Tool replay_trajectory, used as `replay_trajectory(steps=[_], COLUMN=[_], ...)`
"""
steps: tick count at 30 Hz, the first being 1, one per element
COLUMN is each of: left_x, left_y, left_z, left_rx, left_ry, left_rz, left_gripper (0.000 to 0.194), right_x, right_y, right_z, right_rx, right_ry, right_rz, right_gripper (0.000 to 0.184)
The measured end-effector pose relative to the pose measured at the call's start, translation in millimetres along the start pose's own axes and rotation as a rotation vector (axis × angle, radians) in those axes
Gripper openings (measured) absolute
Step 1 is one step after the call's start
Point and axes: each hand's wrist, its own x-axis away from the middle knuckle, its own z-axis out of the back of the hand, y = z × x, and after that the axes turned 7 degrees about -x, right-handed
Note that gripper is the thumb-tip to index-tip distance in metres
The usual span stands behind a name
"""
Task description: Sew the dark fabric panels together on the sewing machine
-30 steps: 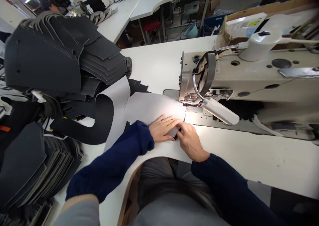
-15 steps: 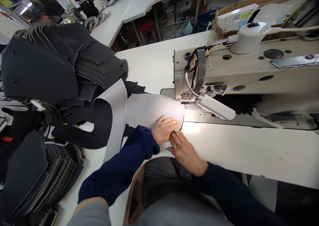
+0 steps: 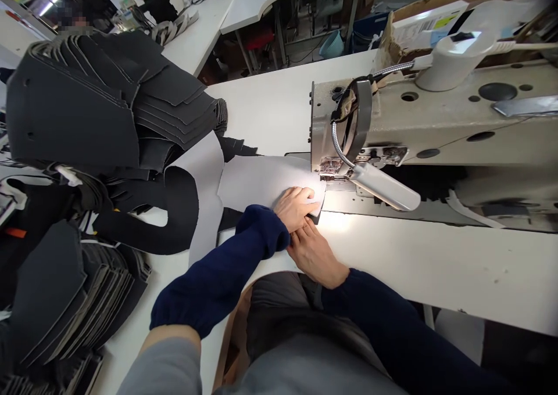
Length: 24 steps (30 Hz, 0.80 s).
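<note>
A light grey fabric panel (image 3: pixel 257 180) lies over a darker layer (image 3: pixel 230 218), with its right end at the needle area of the sewing machine (image 3: pixel 333 171). My left hand (image 3: pixel 297 208) rests on the panel near its rounded end, its fingers curled and gripping the fabric. Just below it, my right hand (image 3: pixel 317 254) reaches to the panel's near edge, fingers pressed together. The left hand covers the right fingertips, so what they pinch is hidden. A small lamp (image 3: pixel 386 187) lights the spot beside the needle.
Stacks of dark cut pieces (image 3: pixel 70 116) and more piles (image 3: pixel 47 290) stand to the left. A curved dark piece (image 3: pixel 181 209) and a pale strip (image 3: pixel 204 191) lie between them and the panel. Behind the machine is a cardboard box (image 3: pixel 401 23).
My left fingers have gone from lying flat to curled on the fabric. My right hand has moved slightly left, further under the left one. The view has shifted a little.
</note>
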Motion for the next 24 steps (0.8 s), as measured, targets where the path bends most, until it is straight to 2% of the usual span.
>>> replay_trajectory(steps=[4,9,14,19,24], left_x=[-6.3,-5.1,-9.2,-22.6,-35.3], left_y=[-4.2,-11.2,-14.2,-13.0,-15.8], left_z=[-1.4,-7.2,-10.5,-8.6,-10.2], left_rx=[-0.037,0.052,0.021,-0.058,-0.064], left_ry=[-0.011,-0.014,0.005,0.016,0.007], left_rz=[-0.038,-0.095,-0.08,-0.045,-0.038], left_gripper=[0.034,0.029,0.028,0.022,0.024], right_x=[-5.4,-9.1,-14.7,-20.7,-25.2], right_y=[3.2,9.0,18.1,25.5,33.9], right_z=[-2.0,-4.1,-5.3,-6.3,-13.2], right_rx=[-0.014,0.012,0.055,0.109,0.155], right_ry=[-0.019,-0.036,-0.041,-0.075,-0.07], right_rz=[0.0,-0.026,-0.025,-0.005,-0.006], right_gripper=[0.032,0.034,0.035,0.036,0.038])
